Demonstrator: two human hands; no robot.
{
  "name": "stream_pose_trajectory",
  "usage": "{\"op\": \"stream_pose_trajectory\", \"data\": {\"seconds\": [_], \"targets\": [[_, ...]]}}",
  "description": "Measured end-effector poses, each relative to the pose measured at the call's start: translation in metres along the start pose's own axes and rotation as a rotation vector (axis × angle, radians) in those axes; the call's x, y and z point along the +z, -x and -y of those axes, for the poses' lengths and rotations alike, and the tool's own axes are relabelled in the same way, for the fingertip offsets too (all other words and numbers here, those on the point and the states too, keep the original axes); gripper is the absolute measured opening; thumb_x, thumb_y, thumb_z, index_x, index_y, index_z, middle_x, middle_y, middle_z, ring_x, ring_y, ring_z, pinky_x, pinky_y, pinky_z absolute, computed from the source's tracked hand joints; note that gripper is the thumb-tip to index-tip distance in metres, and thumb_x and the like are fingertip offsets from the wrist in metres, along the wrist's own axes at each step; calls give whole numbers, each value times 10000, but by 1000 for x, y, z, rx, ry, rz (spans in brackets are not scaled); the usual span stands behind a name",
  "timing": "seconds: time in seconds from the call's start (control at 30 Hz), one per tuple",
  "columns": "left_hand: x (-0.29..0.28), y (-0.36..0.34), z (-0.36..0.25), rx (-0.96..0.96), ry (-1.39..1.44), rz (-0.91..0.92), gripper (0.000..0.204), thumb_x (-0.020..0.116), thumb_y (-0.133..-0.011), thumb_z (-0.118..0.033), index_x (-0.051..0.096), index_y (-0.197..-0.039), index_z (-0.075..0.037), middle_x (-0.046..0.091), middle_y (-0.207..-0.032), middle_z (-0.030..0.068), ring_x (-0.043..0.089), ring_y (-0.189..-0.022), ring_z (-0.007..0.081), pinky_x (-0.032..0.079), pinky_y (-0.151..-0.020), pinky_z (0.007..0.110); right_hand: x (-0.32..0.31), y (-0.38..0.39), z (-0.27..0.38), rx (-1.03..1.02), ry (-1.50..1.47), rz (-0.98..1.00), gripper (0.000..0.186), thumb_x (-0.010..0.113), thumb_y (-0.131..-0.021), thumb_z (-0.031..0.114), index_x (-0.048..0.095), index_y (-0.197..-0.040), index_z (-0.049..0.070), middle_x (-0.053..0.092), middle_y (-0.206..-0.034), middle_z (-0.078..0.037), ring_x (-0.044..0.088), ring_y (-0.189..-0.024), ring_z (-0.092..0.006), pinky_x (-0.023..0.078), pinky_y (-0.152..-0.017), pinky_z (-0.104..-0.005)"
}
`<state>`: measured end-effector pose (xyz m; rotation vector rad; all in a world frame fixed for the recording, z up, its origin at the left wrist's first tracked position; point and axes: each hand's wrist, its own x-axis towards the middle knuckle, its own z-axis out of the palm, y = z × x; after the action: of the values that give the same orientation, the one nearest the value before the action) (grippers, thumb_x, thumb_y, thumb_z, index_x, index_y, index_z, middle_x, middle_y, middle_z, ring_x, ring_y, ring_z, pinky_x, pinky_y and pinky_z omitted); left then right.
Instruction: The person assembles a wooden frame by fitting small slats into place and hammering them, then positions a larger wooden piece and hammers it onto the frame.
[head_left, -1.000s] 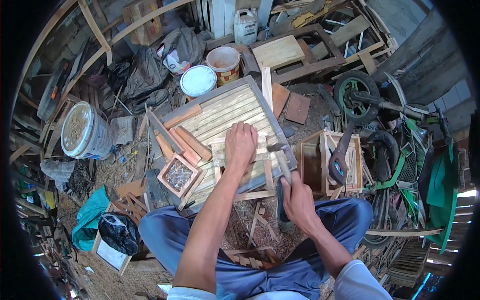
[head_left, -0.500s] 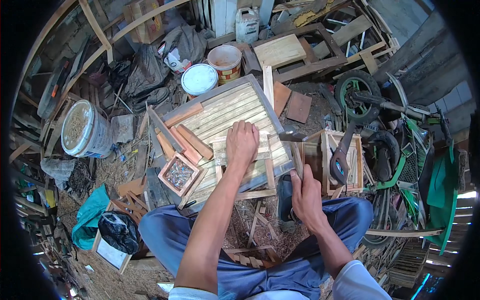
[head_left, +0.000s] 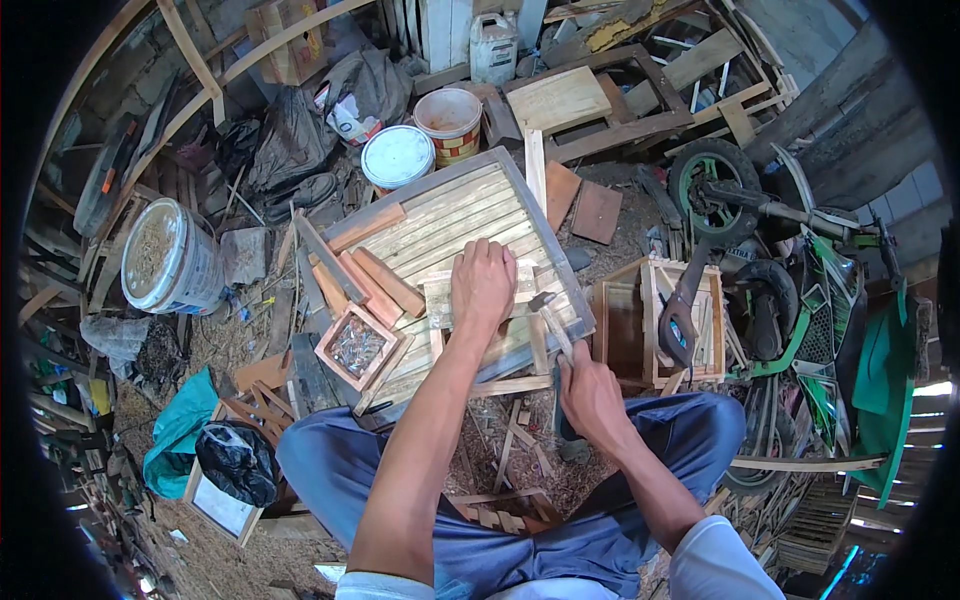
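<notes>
My right hand grips a hammer by its wooden handle. The hammer's head is over the right side of a small wooden frame, close to its corner. With curled fingers my left hand holds down a pale wooden slat across that frame's far end; the palm hides the slat's middle. The frame lies on a slatted wooden panel with a dark border. On the panel's left, a square wooden box full of nails sits beside several reddish wood blocks.
Two wooden box frames stand right of the panel, with a green-and-black motorbike beyond them. Behind the panel are a lidded bucket and an open one. A white bucket of sawdust is at left. Wood scraps litter the floor.
My right hand has swung the hammer down and left, from beside the panel's right edge to the frame's corner. My left hand has stayed on the slat.
</notes>
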<state>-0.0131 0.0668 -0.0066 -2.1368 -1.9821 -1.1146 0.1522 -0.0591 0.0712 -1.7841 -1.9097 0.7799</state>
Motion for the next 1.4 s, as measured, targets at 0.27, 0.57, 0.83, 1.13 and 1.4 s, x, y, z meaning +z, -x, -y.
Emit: {"op": "stream_pose_trajectory", "data": {"seconds": [0.27,0.57,0.83,1.13,1.4], "targets": [[-5,1,-5,-9,8,19,157,590,-870,-126,626,-786,2,618,-821,160,589,-820,326,475,-743,429,-1,1,1,33,-64,5,201,487,-969,162,407,-1006,-19,575,-682,-337,575,-679,-532,435,-621,-620],[-5,-1,-7,-18,11,49,174,584,-885,-137,620,-799,10,610,-831,164,582,-832,330,469,-750,439,5,1,-9,5,-42,-34,188,479,-999,170,438,-984,-12,562,-651,-293,562,-635,-518,410,-557,-546],[-5,-3,-7,-16,11,42,170,584,-883,-130,630,-786,2,612,-819,167,585,-820,333,470,-742,439,6,0,-8,27,-16,-36,172,476,-995,153,431,-981,-12,560,-652,-307,564,-665,-533,415,-560,-562],[-6,-3,-5,-18,4,52,175,576,-885,-138,625,-800,7,612,-833,162,585,-834,328,466,-745,437,3,0,-5,56,112,100,186,492,-988,165,424,-984,-8,565,-679,-326,564,-698,-537,384,-574,-592],[-5,-2,-4,-15,5,38,183,573,-891,-146,620,-798,4,612,-829,161,584,-836,328,466,-747,436,-2,3,9,47,-140,-58,233,490,-952,161,424,-1034,-48,597,-697,-330,589,-663,-535,467,-620,-607]]}}
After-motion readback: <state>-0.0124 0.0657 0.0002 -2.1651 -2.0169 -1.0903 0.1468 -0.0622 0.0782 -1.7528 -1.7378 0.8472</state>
